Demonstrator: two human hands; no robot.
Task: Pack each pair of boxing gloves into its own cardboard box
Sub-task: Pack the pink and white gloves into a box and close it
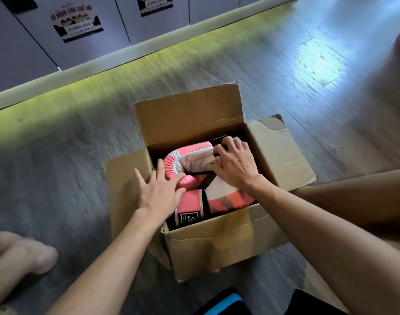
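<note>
Pink-and-white boxing gloves [192, 159] are pressed inside an open cardboard box [217, 242] at the frame's centre.
Spread, unclenched fingers are laid on them, the left hand [159, 192] at the box's left side, the right hand [235, 162] further up; nothing is grasped.

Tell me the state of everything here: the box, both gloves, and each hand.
box: open, flaps not closed.
far glove: inside box, lying down.
near glove: inside box, beside far glove.
left hand: fingers spread, resting on gloves.
right hand: pressing on far glove's end.
</note>
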